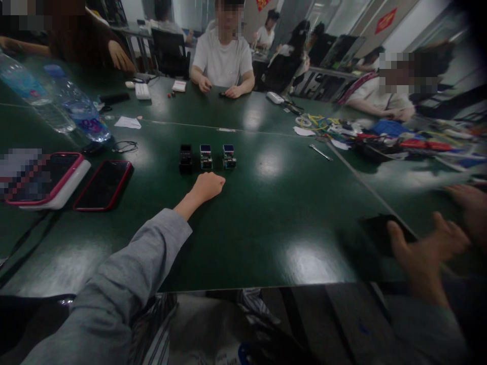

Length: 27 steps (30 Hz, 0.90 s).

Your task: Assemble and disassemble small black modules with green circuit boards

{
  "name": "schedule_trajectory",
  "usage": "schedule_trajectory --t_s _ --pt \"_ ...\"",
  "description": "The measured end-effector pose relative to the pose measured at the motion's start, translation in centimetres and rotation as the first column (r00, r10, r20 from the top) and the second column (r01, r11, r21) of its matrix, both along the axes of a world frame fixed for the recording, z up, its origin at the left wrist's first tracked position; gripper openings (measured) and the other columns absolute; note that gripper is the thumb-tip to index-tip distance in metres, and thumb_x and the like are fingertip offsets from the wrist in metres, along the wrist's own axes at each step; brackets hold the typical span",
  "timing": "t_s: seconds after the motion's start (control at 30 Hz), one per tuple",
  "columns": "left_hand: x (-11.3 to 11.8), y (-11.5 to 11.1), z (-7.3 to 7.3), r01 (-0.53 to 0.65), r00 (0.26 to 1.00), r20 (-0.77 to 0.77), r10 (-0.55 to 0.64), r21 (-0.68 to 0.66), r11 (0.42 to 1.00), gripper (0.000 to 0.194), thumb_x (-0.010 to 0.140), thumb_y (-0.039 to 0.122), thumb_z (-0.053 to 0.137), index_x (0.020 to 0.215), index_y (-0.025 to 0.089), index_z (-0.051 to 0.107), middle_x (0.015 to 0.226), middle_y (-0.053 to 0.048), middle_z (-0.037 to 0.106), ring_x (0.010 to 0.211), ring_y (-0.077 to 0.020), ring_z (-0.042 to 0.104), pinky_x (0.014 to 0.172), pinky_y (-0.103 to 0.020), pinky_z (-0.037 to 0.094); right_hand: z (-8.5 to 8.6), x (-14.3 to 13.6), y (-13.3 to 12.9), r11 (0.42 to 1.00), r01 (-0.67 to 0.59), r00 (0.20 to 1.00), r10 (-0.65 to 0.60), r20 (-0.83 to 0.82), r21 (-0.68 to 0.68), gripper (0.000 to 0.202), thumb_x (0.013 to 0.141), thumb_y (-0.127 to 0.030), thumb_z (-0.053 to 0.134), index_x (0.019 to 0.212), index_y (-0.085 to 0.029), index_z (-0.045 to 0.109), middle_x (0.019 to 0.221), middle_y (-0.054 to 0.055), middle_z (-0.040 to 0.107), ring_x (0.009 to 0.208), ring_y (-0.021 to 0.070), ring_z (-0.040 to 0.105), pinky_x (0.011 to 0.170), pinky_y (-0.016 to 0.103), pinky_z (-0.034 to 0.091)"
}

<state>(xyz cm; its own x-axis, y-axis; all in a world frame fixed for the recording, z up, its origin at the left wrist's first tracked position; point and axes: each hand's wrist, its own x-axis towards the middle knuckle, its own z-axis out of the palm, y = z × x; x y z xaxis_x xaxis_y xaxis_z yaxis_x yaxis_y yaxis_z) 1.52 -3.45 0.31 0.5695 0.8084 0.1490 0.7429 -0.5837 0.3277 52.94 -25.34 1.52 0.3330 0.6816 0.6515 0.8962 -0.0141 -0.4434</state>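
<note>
My left hand [208, 186] is a closed fist on the green table; its palm side is hidden, so I cannot make out whether it holds anything. Just beyond it stand a black module [185, 158] and two small circuit-board modules with dark square tops, one in the middle [206, 156] and one at the right [229, 156]. None of them is in my grasp. At the right, my right hand [426, 248] is blurred, with thumb and fingers apart and nothing visible in it. A flat dark object [391, 230] lies just beyond it.
Phones [103, 185] and water bottles [81, 109] are at the left. Cables [384, 132] and a metal tool [320, 152] lie at the back right. Across the table sits a person in white [224, 58]. Another person's blurred hand [472, 210] reaches in at the right edge.
</note>
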Motion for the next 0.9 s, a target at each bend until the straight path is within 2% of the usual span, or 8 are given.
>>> schedule_trajectory --t_s 0.07,0.2,0.3,0.37,0.5,0.63,0.73,0.9 --pt "0.0 0.0 0.0 -0.005 1.000 -0.002 0.005 -0.005 1.000 0.041 0.094 0.015 0.036 0.067 0.015 0.067 0.062 -0.002 0.061 0.054 -0.0112 0.051 0.058 -0.026 0.040 0.3 -3.7 4.0 0.998 0.058 0.990 -0.060 0.131 0.015 0.076 0.084 -0.073 0.060 0.152 -0.059 0.032 0.164 -0.004 0.031 0.154 0.0385 0.024 0.128 0.063 0.017" --pt "0.0 -0.1 0.0 -0.010 1.000 -0.029 0.010 0.005 1.000 0.041 0.095 0.016 0.037 0.069 0.015 0.069 0.064 -0.003 0.064 0.056 -0.0122 0.055 0.060 -0.026 0.042 -0.6 -17.2 13.3 0.966 -0.255 0.956 0.257 0.145 -0.027 0.068 0.096 -0.065 0.050 0.156 -0.034 0.041 0.160 0.013 0.037 0.148 0.0374 0.036 0.120 0.065 0.032" --pt "0.2 -0.2 0.0 -0.040 0.996 -0.073 0.044 0.063 0.997 0.041 0.096 0.018 0.039 0.077 0.016 0.075 0.076 -0.007 0.073 0.067 -0.0178 0.065 0.066 -0.030 0.047 -2.0 -27.2 18.5 0.841 -0.495 0.834 0.530 0.152 -0.219 0.062 0.099 -0.060 0.046 0.155 -0.033 0.039 0.166 0.009 0.030 0.154 0.0341 0.029 0.122 0.064 0.028" --pt "0.4 -0.3 -0.1 -0.076 0.991 -0.101 0.088 0.111 0.991 0.041 0.098 0.022 0.040 0.085 0.017 0.078 0.086 -0.011 0.077 0.076 -0.0229 0.071 0.071 -0.034 0.050 -2.7 -31.1 20.8 0.767 -0.566 0.757 0.629 0.179 -0.301 0.060 0.101 -0.055 0.047 0.156 -0.033 0.037 0.169 0.007 0.026 0.157 0.0308 0.023 0.126 0.060 0.021" --pt "0.5 -0.3 -0.1 -0.072 0.989 -0.119 0.086 0.115 0.991 0.043 0.099 0.023 0.039 0.090 0.018 0.081 0.090 -0.013 0.078 0.081 -0.0258 0.073 0.075 -0.037 0.053 -3.2 -32.5 23.1 0.726 -0.597 0.733 0.666 0.136 -0.342 0.054 0.100 -0.048 0.051 0.149 -0.025 0.044 0.162 0.012 0.040 0.151 0.0323 0.035 0.122 0.059 0.031" --pt "0.4 -0.2 -0.2 -0.068 0.991 -0.107 0.079 0.105 0.992 0.041 0.096 0.020 0.040 0.090 0.018 0.081 0.087 -0.011 0.077 0.079 -0.0250 0.073 0.073 -0.036 0.053 -3.5 -31.3 23.6 0.783 -0.574 0.791 0.606 0.085 -0.239 0.035 0.094 -0.035 0.059 0.125 -0.019 0.056 0.137 0.017 0.055 0.130 0.0324 0.052 0.108 0.052 0.048" --pt "0.4 -0.1 -0.2 -0.078 0.990 -0.114 0.089 0.098 0.992 0.039 0.093 0.018 0.042 0.090 0.019 0.081 0.086 -0.011 0.077 0.079 -0.0250 0.073 0.071 -0.035 0.052 -3.9 -31.0 23.9 0.810 -0.572 0.816 0.578 0.007 -0.125 0.029 0.089 -0.025 0.059 0.118 -0.020 0.055 0.126 0.015 0.056 0.117 0.0295 0.058 0.102 0.049 0.052" --pt "0.4 -0.1 -0.1 -0.070 0.991 -0.109 0.079 0.087 0.994 0.038 0.093 0.017 0.042 0.088 0.019 0.080 0.084 -0.010 0.076 0.078 -0.0242 0.072 0.070 -0.034 0.051 -4.6 -30.5 25.0 0.815 -0.578 0.807 0.566 -0.169 -0.027 0.025 0.090 -0.029 0.058 0.114 -0.022 0.056 0.114 0.012 0.064 0.106 0.0268 0.063 0.096 0.046 0.053"
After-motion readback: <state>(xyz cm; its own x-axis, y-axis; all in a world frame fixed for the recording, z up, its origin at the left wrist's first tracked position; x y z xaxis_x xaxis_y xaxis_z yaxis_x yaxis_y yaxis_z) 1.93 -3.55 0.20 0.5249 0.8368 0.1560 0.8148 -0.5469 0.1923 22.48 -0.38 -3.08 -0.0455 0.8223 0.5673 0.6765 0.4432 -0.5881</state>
